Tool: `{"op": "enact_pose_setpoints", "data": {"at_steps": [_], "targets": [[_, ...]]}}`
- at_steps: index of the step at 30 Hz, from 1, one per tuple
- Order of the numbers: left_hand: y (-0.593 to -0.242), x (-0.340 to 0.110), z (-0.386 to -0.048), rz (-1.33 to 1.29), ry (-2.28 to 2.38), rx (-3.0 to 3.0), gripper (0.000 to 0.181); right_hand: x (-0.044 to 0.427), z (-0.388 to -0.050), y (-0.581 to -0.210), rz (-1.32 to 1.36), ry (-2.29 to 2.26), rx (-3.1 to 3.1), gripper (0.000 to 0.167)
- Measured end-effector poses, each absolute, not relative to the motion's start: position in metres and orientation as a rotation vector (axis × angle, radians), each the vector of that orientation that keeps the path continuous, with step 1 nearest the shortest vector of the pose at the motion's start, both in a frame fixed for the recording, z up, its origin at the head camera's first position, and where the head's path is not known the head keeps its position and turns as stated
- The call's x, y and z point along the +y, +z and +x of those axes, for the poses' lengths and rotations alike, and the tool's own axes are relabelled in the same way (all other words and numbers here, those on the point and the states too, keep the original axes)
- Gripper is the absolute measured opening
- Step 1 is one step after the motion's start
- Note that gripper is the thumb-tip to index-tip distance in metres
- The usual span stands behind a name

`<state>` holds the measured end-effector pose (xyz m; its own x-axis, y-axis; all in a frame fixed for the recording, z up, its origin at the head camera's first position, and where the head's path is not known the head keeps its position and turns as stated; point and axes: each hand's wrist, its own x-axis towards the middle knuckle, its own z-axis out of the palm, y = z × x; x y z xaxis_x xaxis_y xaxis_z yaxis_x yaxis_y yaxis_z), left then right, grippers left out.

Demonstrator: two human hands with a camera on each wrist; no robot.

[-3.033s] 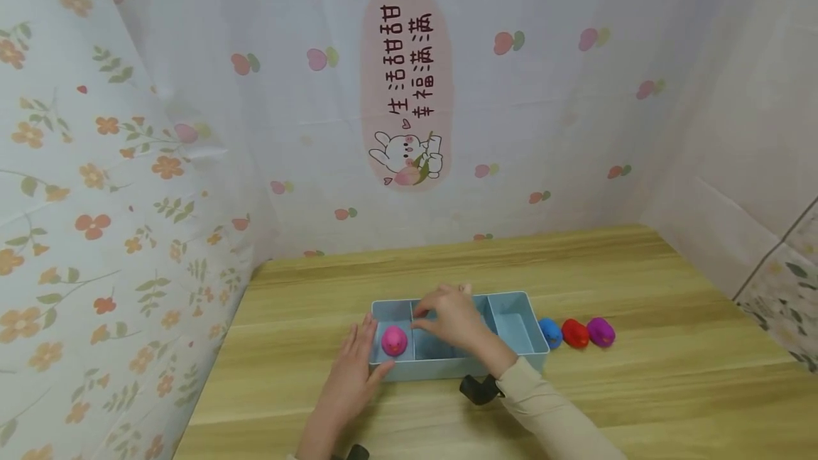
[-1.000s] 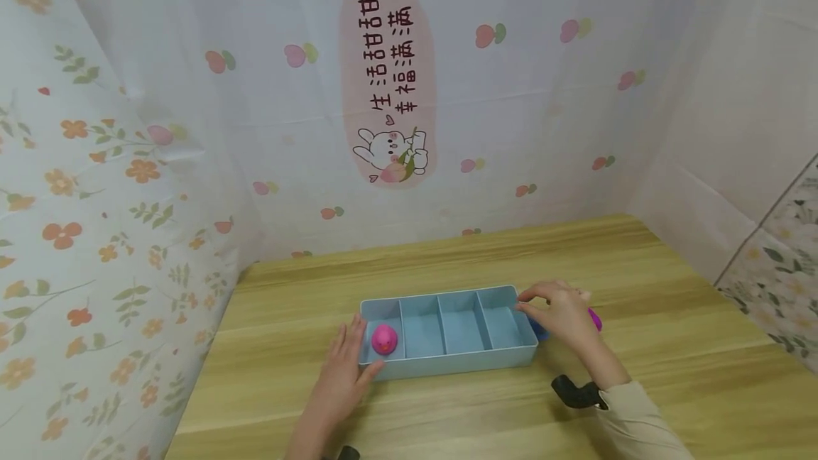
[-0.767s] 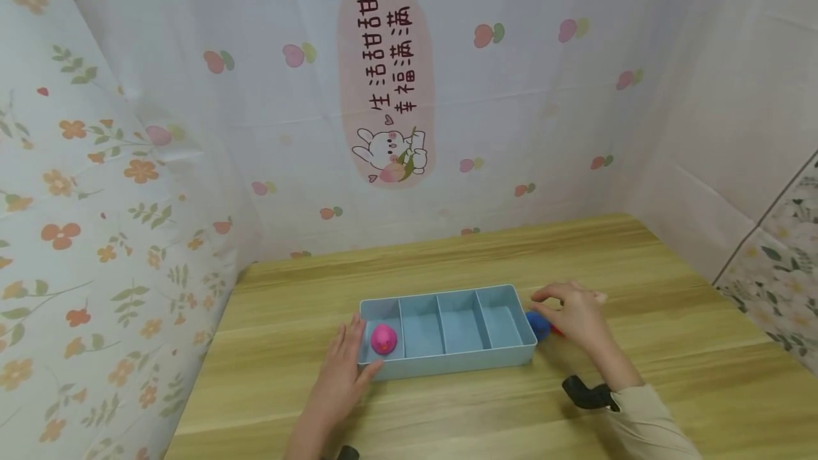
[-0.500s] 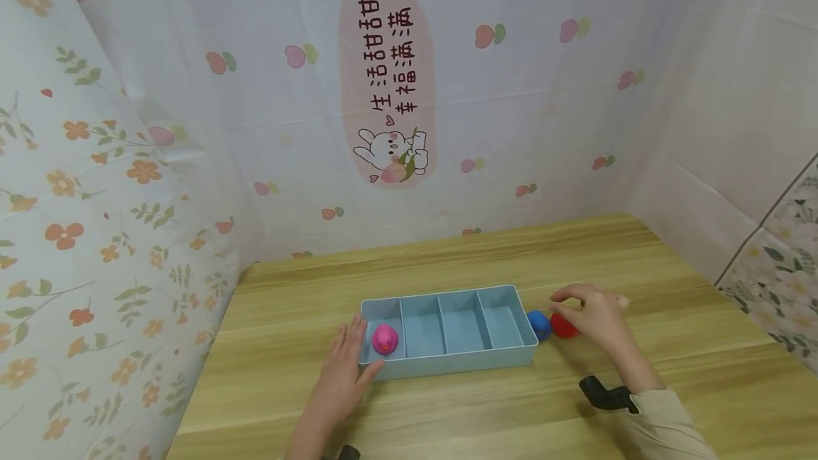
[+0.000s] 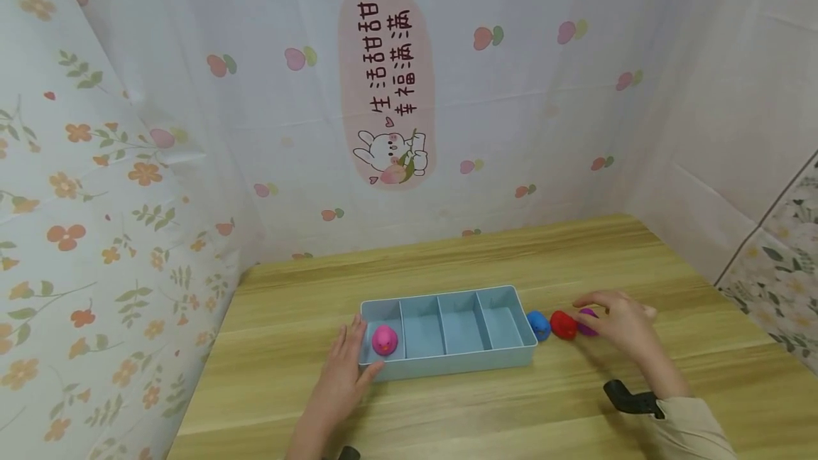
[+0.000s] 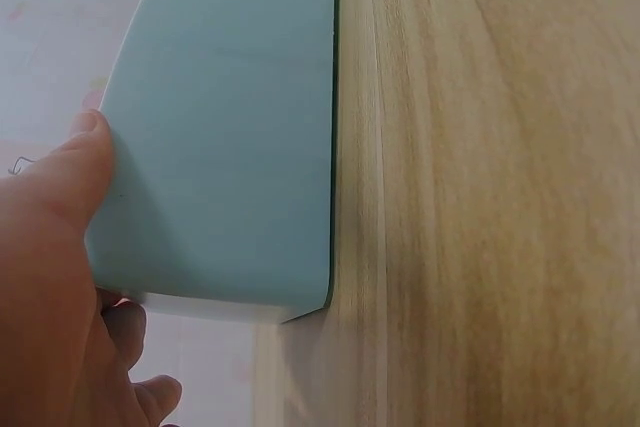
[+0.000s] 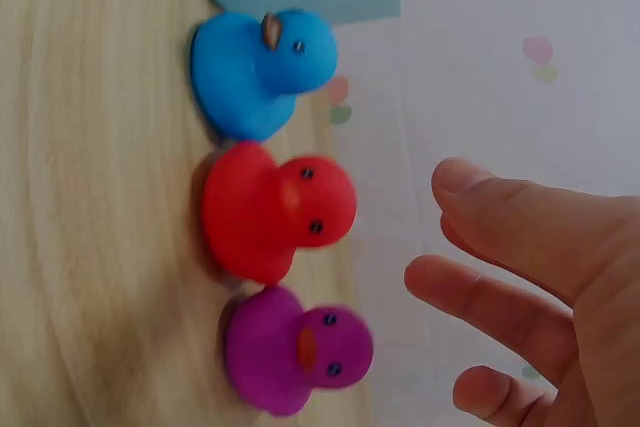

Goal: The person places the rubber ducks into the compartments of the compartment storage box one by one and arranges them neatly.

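Observation:
A light blue tray (image 5: 447,364) with several compartments stands on the table, a pink rubber duck (image 5: 385,340) in its leftmost one. My left hand (image 5: 341,369) rests against the tray's left end, fingers along the end wall and thumb at the front rim; the left wrist view shows the thumb (image 6: 92,152) touching the top edge. Right of the tray a blue duck (image 7: 255,72), a red duck (image 7: 275,209) and a purple duck (image 7: 290,352) sit in a row. My right hand (image 5: 616,321) hovers over the purple duck, thumb and fingers apart, holding nothing.
The wooden table (image 5: 447,417) has a printed cloth (image 5: 409,233) hanging behind it. More cloth hangs along the left and right sides. Black wrist mounts (image 5: 629,400) show by my wrists.
My right hand has moved from over the tray's compartments rightward, past the blue and red ducks, to the purple one. The left hand stays at the tray; the view has shifted slightly.

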<state>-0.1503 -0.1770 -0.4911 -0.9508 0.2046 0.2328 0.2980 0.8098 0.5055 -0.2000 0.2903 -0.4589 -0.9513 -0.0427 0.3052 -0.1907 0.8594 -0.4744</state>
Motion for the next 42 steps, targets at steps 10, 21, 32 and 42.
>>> {"op": "enact_pose_setpoints", "data": {"at_steps": [10, 21, 32, 42], "targets": [[-0.491, -0.177, -0.151, -0.397, -0.822, -2.838, 0.072, 0.312, -0.200, -0.478, 0.142, 0.768, -2.794, 0.030], [-0.491, -0.177, -0.150, -0.405, -0.838, -2.817, 0.072, 0.320, -0.202, -0.498, 0.252, 0.841, -2.803, 0.053], [-0.493, -0.178, -0.149, -0.421, -0.826, -2.783, 0.069, 0.319, -0.201, -0.508, 0.185, 0.788, -2.797, 0.045], [-0.494, -0.178, -0.150, -0.396, -0.855, -2.809, 0.072, 0.318, -0.198, -0.493, 0.117, 0.785, -2.838, 0.047]]}}
